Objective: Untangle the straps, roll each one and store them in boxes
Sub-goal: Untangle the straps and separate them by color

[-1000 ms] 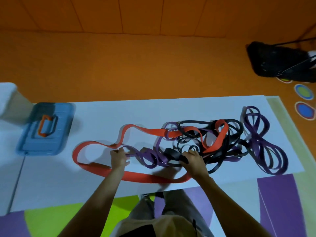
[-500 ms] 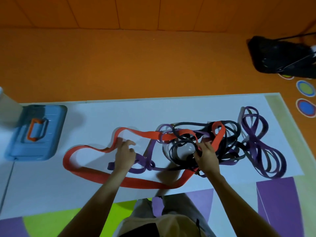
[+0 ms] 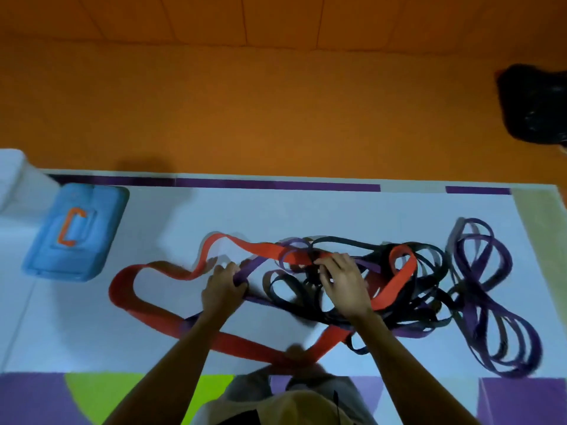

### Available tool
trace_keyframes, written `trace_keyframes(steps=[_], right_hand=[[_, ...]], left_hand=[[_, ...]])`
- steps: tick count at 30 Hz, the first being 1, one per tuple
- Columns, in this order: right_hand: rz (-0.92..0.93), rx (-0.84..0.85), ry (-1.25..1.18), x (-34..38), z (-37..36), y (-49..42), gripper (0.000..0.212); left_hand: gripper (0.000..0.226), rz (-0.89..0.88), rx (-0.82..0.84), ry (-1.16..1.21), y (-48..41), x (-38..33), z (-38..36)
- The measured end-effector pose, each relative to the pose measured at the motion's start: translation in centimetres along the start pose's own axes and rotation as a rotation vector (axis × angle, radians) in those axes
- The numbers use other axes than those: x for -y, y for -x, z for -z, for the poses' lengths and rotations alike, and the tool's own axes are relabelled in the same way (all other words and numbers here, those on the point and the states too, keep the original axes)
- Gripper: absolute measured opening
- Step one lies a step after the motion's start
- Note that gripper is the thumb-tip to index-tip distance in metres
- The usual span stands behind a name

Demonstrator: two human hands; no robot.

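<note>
Item: straps, mixed lot, tangled, on the white mat [image 3: 368, 210]. All places are given from the tangle [image 3: 383, 289].

- Near side: the red strap [image 3: 267, 251], wide and flat, runs a long slack loop out to the left and back along the mat's near edge.
- Left edge: the left hand [image 3: 224, 289] has its fingers curled round a purple strap [image 3: 251, 265] that leads into the knot.
- Centre: the right hand [image 3: 343, 289] has bent fingers dug in where red crosses the black straps [image 3: 346, 240]. Which strand it pinches cannot be told.
- Right: the purple bundle [image 3: 474, 289], looped, lies just beside the tangle.
- Far left: the blue box [image 3: 92, 256], lid on, sits well apart.
- Far right, off the mat: a black bag [image 3: 534, 105].

Handling, as judged: the straps are light, limp and probably stretchy, and likely to cinch if pulled hard. They are best taken at a free loop beside a crossing and fed through.

Change over the last half second: the left hand has closed on the purple strap, and the right hand has shifted toward the middle crossing.
</note>
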State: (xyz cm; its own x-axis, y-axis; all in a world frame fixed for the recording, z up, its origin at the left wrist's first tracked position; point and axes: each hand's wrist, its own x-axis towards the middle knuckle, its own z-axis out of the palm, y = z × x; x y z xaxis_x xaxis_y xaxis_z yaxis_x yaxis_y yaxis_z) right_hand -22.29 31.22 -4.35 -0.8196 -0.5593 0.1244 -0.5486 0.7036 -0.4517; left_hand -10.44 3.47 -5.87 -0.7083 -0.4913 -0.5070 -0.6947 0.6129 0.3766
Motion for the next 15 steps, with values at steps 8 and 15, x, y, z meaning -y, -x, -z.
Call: trace_keyframes(steps=[8,15], right_hand=[[-0.081,0.502,0.109,4.3,-5.2,-6.9,0.063],[-0.183,0.555,0.300,6.8,-6.4,-7.8,0.052]], left_hand=[[0.056,0.045,-0.199,-0.021,1.6,0.5,-1.4],[0.055,0.119,-0.283,0.135,2.5,3.9,-0.1]])
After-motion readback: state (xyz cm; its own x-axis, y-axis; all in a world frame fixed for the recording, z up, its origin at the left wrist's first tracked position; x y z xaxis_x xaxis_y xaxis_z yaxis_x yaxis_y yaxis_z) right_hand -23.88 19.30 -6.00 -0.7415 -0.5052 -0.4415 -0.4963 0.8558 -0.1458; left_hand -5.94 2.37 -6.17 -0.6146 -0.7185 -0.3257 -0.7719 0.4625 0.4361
